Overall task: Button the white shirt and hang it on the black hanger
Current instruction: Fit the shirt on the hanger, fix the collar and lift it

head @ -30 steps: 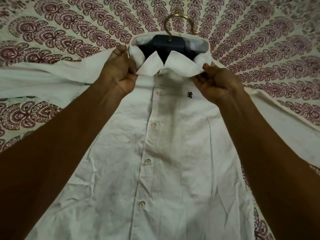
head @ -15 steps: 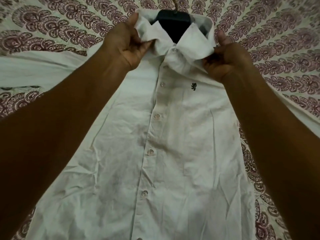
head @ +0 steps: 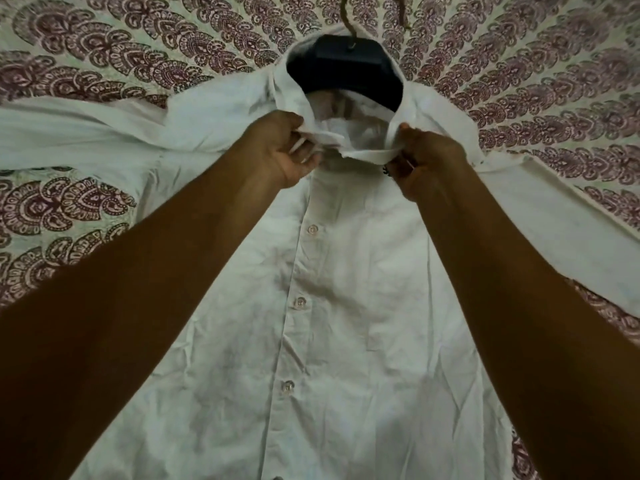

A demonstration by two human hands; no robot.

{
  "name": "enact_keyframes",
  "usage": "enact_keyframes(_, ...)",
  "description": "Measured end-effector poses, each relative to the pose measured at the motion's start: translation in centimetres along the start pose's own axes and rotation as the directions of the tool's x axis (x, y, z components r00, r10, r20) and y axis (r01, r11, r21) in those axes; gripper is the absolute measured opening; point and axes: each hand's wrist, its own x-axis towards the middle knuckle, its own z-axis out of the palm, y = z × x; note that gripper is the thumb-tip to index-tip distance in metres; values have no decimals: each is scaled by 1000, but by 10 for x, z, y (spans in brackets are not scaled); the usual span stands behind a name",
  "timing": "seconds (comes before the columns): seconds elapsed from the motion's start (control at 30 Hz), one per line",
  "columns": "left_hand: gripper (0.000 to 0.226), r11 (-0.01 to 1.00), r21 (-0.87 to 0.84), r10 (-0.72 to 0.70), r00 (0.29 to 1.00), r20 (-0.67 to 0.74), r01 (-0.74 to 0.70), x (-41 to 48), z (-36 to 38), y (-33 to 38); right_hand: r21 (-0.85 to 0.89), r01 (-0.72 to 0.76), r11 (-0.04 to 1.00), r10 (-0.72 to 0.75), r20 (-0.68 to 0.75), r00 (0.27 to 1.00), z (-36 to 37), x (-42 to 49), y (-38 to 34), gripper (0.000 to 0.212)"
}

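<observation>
The white shirt lies face up on a patterned bedsheet, its front placket buttoned down the middle and its sleeves spread to both sides. The black hanger sits inside the neck opening, with its brass hook pointing away from me. My left hand grips the left collar flap. My right hand pinches the right collar flap, pulled down over the chest. The collar is rumpled and pulled open between both hands. The small dark chest logo is mostly hidden by my right hand.
A cream bedsheet with maroon paisley print covers the whole surface around the shirt. The left sleeve runs off the left edge; the right sleeve slants toward the right edge.
Both hands have pulled the collar flaps down toward me, opening the neck. The hanger shows more fully, and the view has shifted so the shirt sits lower in frame.
</observation>
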Motion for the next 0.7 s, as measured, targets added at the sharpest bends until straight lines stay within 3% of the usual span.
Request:
enact_keyframes(0.07,13,989,-132,67,996,61,-59,0,0,1,-23,-62,998,62,-6,998,-3,-1,4,9)
enact_keyframes(0.17,34,947,-291,175,979,107,-138,-3,1,1,108,-144,984,132,109,985,-4,-5,5,15)
enact_keyframes(0.27,32,907,-401,207,966,154,-130,-4,-3,2,344,-169,924,89,237,967,-4,-8,2,18)
enact_keyframes(0.33,34,882,-450,210,971,115,-137,0,-3,7,396,-133,908,16,286,958,-5,-7,1,16)
enact_keyframes(0.37,33,901,-390,236,969,74,-190,2,-1,8,396,-112,912,-14,303,953,-6,-8,1,17)
enact_keyframes(0.43,26,928,78,372,921,-111,-365,9,5,7,381,-84,921,-58,347,936,-9,-6,3,25)
enact_keyframes(0.47,31,825,394,503,844,-184,-406,12,6,6,368,-73,927,-71,364,929,-10,-5,4,30)
enact_keyframes(0.5,43,632,674,656,727,-203,-382,13,6,7,360,-67,930,-78,373,924,-12,-4,5,35)
enact_keyframes(0.53,62,357,870,799,594,-95,-341,10,5,9,349,-55,936,-83,368,926,-12,-1,6,39)
enact_keyframes(0.57,77,65,946,861,497,108,-317,10,5,15,344,-30,938,-104,365,925,-13,3,8,45)
enact_keyframes(0.6,85,-166,927,835,452,314,-336,9,8,24,320,15,947,-128,334,934,-12,5,9,51)
enact_keyframes(0.63,87,-301,863,749,459,477,-406,13,12,31,315,50,948,-152,309,939,-12,6,10,55)
enact_keyframes(0.7,77,-393,771,550,544,634,-501,20,19,49,312,88,946,-177,270,947,-11,9,15,57)
